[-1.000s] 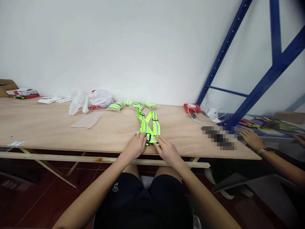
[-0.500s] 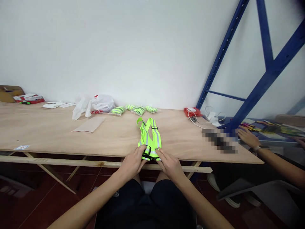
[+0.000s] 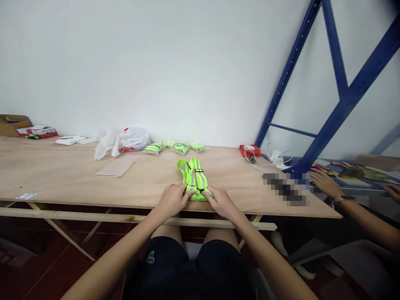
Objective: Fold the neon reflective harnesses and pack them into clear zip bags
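Note:
A neon-yellow reflective vest (image 3: 200,177) made of straps with silver stripes lies near the table's front edge. Its lower end is folded up over itself, and two straps stretch away toward the wall. My left hand (image 3: 174,199) grips the fold at its left side, thumb on top. On the right side of the same fold, my right hand (image 3: 221,202) pinches the strap between thumb and fingers. A black buckle (image 3: 200,190) shows between my thumbs. Parts of the fold are hidden under my fingers.
Several bagged reflective vests (image 3: 179,148) lie by the wall. Left of them are a white plastic bag (image 3: 136,139) and a flat clear bag (image 3: 117,166). A red cloth (image 3: 251,150) with white cables lies at right, near a blue metal frame (image 3: 328,123). A co-worker's hand (image 3: 325,183) is beyond it.
The vest's lower end has been folded upward, away from me. Both hands moved with it, slightly farther onto the table, and the vest looks shorter. The view has shifted a little.

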`<state>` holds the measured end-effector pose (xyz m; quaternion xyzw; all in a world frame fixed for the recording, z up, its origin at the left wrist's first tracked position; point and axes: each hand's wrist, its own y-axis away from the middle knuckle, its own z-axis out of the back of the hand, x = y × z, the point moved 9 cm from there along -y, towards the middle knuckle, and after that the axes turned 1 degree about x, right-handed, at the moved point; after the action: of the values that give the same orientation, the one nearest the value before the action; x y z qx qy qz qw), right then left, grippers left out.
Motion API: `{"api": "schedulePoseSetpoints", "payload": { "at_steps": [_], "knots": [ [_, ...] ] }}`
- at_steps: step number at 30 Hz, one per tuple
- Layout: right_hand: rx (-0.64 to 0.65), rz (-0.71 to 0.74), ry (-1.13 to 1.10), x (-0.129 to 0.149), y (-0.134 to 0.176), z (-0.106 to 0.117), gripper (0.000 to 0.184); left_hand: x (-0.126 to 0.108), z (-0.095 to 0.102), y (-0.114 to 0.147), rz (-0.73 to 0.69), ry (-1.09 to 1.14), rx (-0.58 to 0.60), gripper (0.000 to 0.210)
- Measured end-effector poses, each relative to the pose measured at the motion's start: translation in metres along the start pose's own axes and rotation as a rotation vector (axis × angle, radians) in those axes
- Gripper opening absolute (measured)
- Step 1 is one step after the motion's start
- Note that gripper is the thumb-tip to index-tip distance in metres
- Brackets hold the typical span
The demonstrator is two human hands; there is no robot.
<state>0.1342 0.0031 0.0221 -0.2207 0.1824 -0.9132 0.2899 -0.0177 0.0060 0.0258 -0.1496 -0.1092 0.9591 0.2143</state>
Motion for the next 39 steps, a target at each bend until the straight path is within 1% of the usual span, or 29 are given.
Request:
{"api": "schedulePoseSetpoints", "payload": {
  "at_steps": [2,4,6,8,10,11,13,16,18,21,22,25,27,29,32,35,39],
  "knots": [
    [0.019,-0.061,0.002,-0.008,-0.013,-0.002,0.036,0.005,-0.003,-0.010,0.017,-0.001,-0.017,0.048],
    [0.030,-0.106,0.052,-0.015,-0.024,-0.007,0.038,0.012,-0.008,-0.018,0.056,-0.033,-0.024,0.051],
    [0.037,-0.141,0.152,-0.021,-0.031,-0.012,0.036,0.020,-0.012,-0.025,0.109,-0.079,-0.027,0.048],
    [0.008,-0.190,0.273,-0.026,-0.033,-0.014,0.031,0.024,-0.014,-0.030,0.145,-0.085,-0.043,0.040],
    [-0.050,-0.215,0.370,-0.026,-0.033,-0.011,0.025,0.023,-0.014,-0.034,0.123,-0.057,-0.065,0.032],
    [-0.074,-0.200,0.401,-0.023,-0.032,-0.009,0.023,0.020,-0.014,-0.035,0.088,-0.041,-0.070,0.028],
    [-0.082,-0.116,0.427,-0.014,-0.028,-0.010,0.019,0.012,-0.015,-0.035,-0.001,-0.026,-0.069,0.023],
    [-0.043,0.002,0.411,-0.002,-0.020,-0.014,0.026,0.005,-0.014,-0.029,-0.077,-0.039,-0.058,0.026],
    [-0.032,0.022,0.377,0.002,-0.012,-0.014,0.029,0.001,-0.013,-0.020,-0.104,-0.037,-0.052,0.026],
    [-0.034,0.032,0.323,0.007,0.003,-0.013,0.029,-0.009,-0.009,0.000,-0.178,0.017,-0.066,0.026],
    [-0.043,0.038,0.313,0.009,0.009,-0.013,0.032,-0.012,-0.008,0.008,-0.206,0.039,-0.078,0.031],
    [-0.092,0.073,0.311,0.017,0.027,-0.011,0.049,-0.018,-0.009,0.030,-0.260,0.099,-0.111,0.049],
    [-0.119,0.118,0.311,0.023,0.038,-0.011,0.048,-0.018,-0.013,0.041,-0.277,0.139,-0.124,0.048],
    [-0.146,0.159,0.318,0.029,0.048,-0.011,0.042,-0.017,-0.016,0.048,-0.293,0.171,-0.137,0.041],
    [-0.180,0.190,0.349,0.037,0.058,-0.008,0.038,-0.017,-0.015,0.055,-0.325,0.188,-0.175,0.032],
    [-0.165,0.199,0.328,0.039,0.059,-0.005,0.037,-0.018,-0.009,0.057,-0.335,0.199,-0.196,0.028],
    [-0.133,0.155,0.236,0.030,0.046,0.002,0.034,-0.013,0.000,0.043,-0.219,0.202,-0.155,0.028]
  ]
}}
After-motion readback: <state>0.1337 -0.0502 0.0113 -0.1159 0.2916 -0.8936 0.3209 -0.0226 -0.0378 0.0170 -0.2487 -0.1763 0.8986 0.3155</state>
